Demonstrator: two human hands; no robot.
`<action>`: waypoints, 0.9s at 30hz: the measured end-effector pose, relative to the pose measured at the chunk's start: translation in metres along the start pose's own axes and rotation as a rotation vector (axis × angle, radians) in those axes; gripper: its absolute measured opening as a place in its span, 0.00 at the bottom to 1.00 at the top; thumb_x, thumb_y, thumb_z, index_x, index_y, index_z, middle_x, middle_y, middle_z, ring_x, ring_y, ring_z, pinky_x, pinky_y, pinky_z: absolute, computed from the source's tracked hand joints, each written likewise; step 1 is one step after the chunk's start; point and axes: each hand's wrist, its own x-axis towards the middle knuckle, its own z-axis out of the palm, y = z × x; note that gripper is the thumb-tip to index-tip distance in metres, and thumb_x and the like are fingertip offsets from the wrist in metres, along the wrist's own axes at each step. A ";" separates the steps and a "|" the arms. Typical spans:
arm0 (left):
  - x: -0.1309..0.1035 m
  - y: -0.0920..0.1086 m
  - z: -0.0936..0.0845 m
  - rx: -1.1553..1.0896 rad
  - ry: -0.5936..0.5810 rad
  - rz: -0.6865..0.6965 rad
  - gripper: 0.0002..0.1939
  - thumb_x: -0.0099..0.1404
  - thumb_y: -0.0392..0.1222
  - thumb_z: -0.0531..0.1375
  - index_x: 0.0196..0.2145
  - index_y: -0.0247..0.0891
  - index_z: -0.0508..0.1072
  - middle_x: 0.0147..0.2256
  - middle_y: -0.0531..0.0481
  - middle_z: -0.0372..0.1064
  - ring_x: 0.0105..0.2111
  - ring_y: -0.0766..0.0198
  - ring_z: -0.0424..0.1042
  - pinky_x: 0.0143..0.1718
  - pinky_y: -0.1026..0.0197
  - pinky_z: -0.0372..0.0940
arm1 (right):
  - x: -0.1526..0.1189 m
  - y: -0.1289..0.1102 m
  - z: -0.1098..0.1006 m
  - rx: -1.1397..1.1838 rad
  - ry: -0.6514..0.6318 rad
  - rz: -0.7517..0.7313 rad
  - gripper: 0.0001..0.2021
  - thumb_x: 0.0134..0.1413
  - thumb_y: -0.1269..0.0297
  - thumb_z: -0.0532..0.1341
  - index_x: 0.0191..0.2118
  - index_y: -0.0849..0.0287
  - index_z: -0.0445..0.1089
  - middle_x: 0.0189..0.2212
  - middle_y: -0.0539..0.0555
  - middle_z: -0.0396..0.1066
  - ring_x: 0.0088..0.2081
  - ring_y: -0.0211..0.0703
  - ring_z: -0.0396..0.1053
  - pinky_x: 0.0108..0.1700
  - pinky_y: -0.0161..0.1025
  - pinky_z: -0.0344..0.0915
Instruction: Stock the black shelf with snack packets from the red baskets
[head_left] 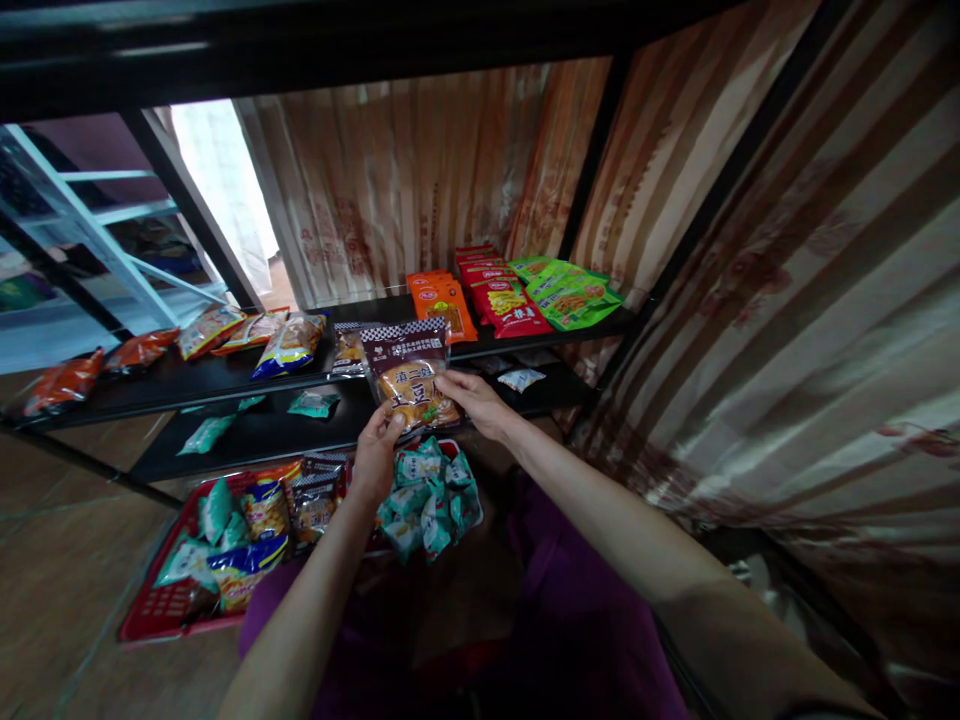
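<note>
We hold one brown snack bag (409,375) with two hands: fingers of the left hand (376,452) pinch its lower left corner, those of the right hand (480,403) its right edge. It is in front of the upper shelf (180,380), above teal packets (427,500) too overlapped to count. Five bags (292,345) lie at the shelf's left; we see one red basket (169,602) below.
</note>
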 end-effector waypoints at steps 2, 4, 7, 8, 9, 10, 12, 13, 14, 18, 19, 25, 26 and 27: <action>0.004 0.001 0.000 -0.037 -0.005 0.000 0.24 0.52 0.43 0.67 0.47 0.41 0.71 0.44 0.48 0.72 0.43 0.57 0.73 0.43 0.53 0.70 | 0.006 0.000 0.001 0.017 0.043 -0.009 0.22 0.34 0.48 0.71 0.36 0.57 0.76 0.30 0.49 0.77 0.30 0.37 0.72 0.38 0.36 0.68; 0.007 0.001 -0.001 -0.080 -0.044 0.004 0.24 0.51 0.42 0.68 0.47 0.41 0.71 0.45 0.48 0.72 0.45 0.57 0.73 0.46 0.52 0.69 | 0.013 0.000 0.003 0.026 0.097 -0.018 0.22 0.33 0.48 0.72 0.34 0.58 0.76 0.28 0.48 0.77 0.29 0.37 0.71 0.37 0.36 0.68; 0.009 0.000 -0.002 -0.119 -0.125 -0.010 0.20 0.52 0.41 0.68 0.43 0.38 0.73 0.45 0.48 0.72 0.46 0.59 0.72 0.49 0.54 0.67 | 0.022 0.000 0.003 0.023 0.147 -0.027 0.21 0.33 0.49 0.72 0.33 0.58 0.76 0.28 0.48 0.77 0.29 0.38 0.72 0.37 0.36 0.69; 0.010 0.000 -0.003 -0.125 -0.134 -0.021 0.18 0.52 0.41 0.68 0.41 0.37 0.73 0.44 0.47 0.72 0.45 0.59 0.73 0.49 0.54 0.67 | 0.025 0.001 0.003 0.019 0.150 -0.026 0.21 0.34 0.49 0.72 0.34 0.58 0.76 0.28 0.48 0.77 0.30 0.38 0.72 0.38 0.37 0.69; 0.010 0.000 -0.003 -0.128 -0.132 -0.030 0.16 0.52 0.41 0.68 0.39 0.36 0.73 0.42 0.47 0.73 0.43 0.59 0.73 0.49 0.54 0.67 | 0.027 0.001 0.002 0.015 0.146 -0.025 0.20 0.34 0.50 0.71 0.34 0.58 0.76 0.29 0.49 0.77 0.30 0.39 0.72 0.39 0.37 0.69; 0.011 0.000 -0.004 -0.130 -0.123 -0.038 0.15 0.52 0.42 0.68 0.37 0.35 0.73 0.41 0.47 0.73 0.42 0.59 0.74 0.48 0.54 0.67 | 0.029 0.000 0.002 0.009 0.136 -0.022 0.20 0.35 0.50 0.71 0.35 0.58 0.76 0.29 0.49 0.77 0.31 0.40 0.73 0.40 0.38 0.69; 0.012 0.000 -0.004 -0.133 -0.091 -0.045 0.15 0.52 0.42 0.68 0.36 0.34 0.73 0.39 0.47 0.73 0.40 0.58 0.75 0.48 0.52 0.68 | 0.031 -0.001 0.001 0.000 0.095 -0.013 0.20 0.38 0.50 0.70 0.36 0.58 0.76 0.30 0.50 0.77 0.33 0.41 0.73 0.42 0.39 0.69; 0.012 0.000 -0.004 -0.137 -0.074 -0.045 0.15 0.52 0.42 0.68 0.35 0.34 0.73 0.39 0.47 0.74 0.40 0.58 0.75 0.48 0.52 0.68 | 0.031 -0.001 0.001 0.000 0.063 -0.009 0.20 0.39 0.50 0.70 0.37 0.57 0.76 0.31 0.50 0.77 0.34 0.41 0.73 0.43 0.39 0.69; 0.013 0.001 -0.005 -0.142 -0.056 -0.043 0.14 0.52 0.43 0.68 0.35 0.34 0.73 0.39 0.46 0.74 0.40 0.58 0.75 0.48 0.51 0.68 | 0.030 -0.002 0.001 0.002 0.022 -0.006 0.20 0.39 0.51 0.70 0.39 0.57 0.76 0.32 0.50 0.77 0.36 0.41 0.73 0.44 0.39 0.69; 0.015 0.002 -0.006 -0.139 0.005 -0.016 0.13 0.55 0.42 0.66 0.37 0.35 0.72 0.39 0.46 0.74 0.39 0.59 0.76 0.49 0.51 0.67 | 0.023 -0.004 -0.002 0.003 -0.136 0.053 0.27 0.39 0.60 0.72 0.50 0.51 0.71 0.40 0.50 0.76 0.41 0.40 0.73 0.47 0.40 0.69; 0.016 0.002 -0.007 -0.134 0.015 -0.004 0.13 0.56 0.43 0.66 0.37 0.35 0.72 0.40 0.45 0.74 0.39 0.59 0.75 0.50 0.51 0.66 | 0.020 -0.002 -0.003 0.009 -0.145 0.081 0.29 0.39 0.62 0.72 0.51 0.49 0.69 0.42 0.49 0.75 0.41 0.40 0.73 0.47 0.41 0.70; 0.015 0.003 -0.007 -0.140 0.058 0.018 0.13 0.57 0.43 0.65 0.38 0.34 0.72 0.39 0.46 0.74 0.39 0.60 0.75 0.52 0.52 0.65 | 0.013 0.015 0.000 0.127 -0.095 0.146 0.25 0.36 0.69 0.72 0.45 0.52 0.71 0.40 0.49 0.74 0.40 0.37 0.72 0.48 0.42 0.69; 0.014 0.004 -0.007 -0.145 0.063 0.014 0.13 0.57 0.43 0.65 0.38 0.34 0.72 0.39 0.46 0.74 0.39 0.61 0.75 0.51 0.52 0.65 | 0.012 0.017 0.001 0.133 -0.086 0.140 0.24 0.35 0.70 0.72 0.44 0.53 0.71 0.39 0.49 0.74 0.39 0.37 0.72 0.48 0.41 0.69; 0.014 0.004 -0.007 -0.150 0.071 0.010 0.12 0.57 0.43 0.65 0.38 0.34 0.72 0.39 0.46 0.74 0.39 0.62 0.75 0.51 0.53 0.66 | 0.011 0.019 0.002 0.136 -0.078 0.134 0.24 0.33 0.70 0.72 0.42 0.54 0.71 0.38 0.49 0.74 0.39 0.37 0.72 0.47 0.39 0.70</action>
